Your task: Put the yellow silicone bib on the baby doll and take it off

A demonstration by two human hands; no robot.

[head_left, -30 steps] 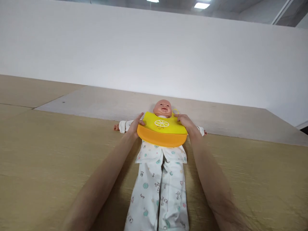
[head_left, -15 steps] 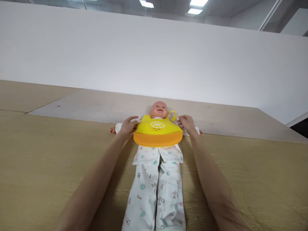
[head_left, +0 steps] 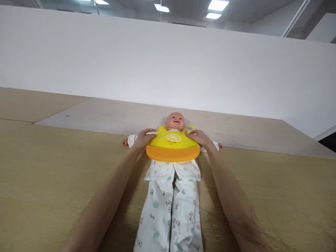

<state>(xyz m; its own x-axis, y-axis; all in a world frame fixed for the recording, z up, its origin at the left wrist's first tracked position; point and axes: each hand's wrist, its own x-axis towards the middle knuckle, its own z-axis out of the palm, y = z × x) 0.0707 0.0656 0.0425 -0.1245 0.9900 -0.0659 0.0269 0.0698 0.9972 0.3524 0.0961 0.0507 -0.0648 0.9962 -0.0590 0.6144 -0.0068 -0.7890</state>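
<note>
A baby doll lies on its back, head toward the wall, in a white patterned top and trousers. Over its chest is a yellow bib with a white citrus-slice print and an orange catch pocket along the bottom. My left hand pinches the bib's left edge, fingers bent over it. At the upper right edge, my right hand has its fingers closed on the bib, beside the curled neck strap. The fingertips' undersides are partly hidden on both hands.
The doll rests on a tan wooden surface with a paler grey board across the back. A white wall rises behind. A dark opening shows at the far right.
My right hand has moved left onto the bib's right edge, next to the strap, from just beside it. My left hand has shifted slightly up and inward along the left edge.
</note>
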